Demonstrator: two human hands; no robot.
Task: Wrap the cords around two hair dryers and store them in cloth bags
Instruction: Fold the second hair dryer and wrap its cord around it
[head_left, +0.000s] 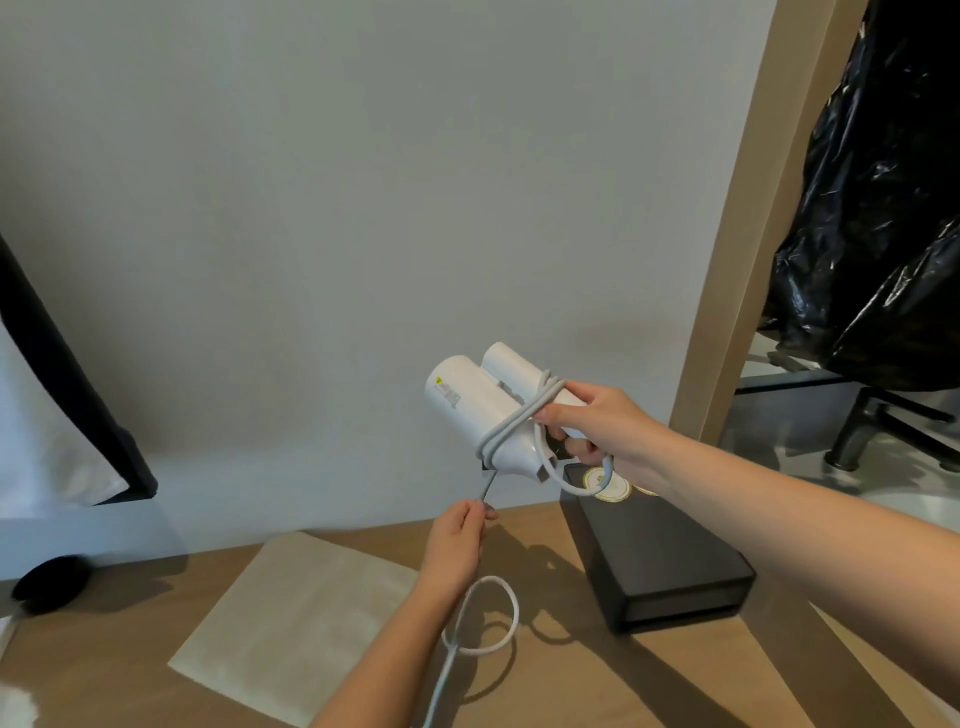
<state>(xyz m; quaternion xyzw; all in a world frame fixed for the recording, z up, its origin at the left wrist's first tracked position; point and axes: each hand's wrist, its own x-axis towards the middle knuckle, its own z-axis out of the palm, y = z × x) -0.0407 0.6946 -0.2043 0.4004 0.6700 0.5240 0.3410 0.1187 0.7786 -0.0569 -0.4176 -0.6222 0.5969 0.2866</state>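
Right hand (597, 423) closed around the folded white hair dryer (485, 410), held up in the air above the bench (675, 670), well clear of its surface and in front of the pale wall. Several turns of white cord (519, 418) already lying across barrel and folded handle, pinned under the right thumb and fingers, with one slack loop drooping below that hand toward the black box (660, 556). Left hand (457, 540) lower down, pinched shut on the free run of cord just beneath the dryer; below that hand, more cord curling into a loose loop over the bench and trailing off the bottom edge. Plug not in view. Cloth bag (291, 623), beige and flat, lying on the bench to the left of the left forearm, apparently empty; mouth not discernible. Only one dryer and one bag clearly visible. Judged step: midway through winding the first cord, bagging not begun. Next move likely calling for another pass of the left hand around the dryer body, tension kept even so earlier turns do not slip, the drooping loop taken up, and the tail tucked before reaching for the bag.
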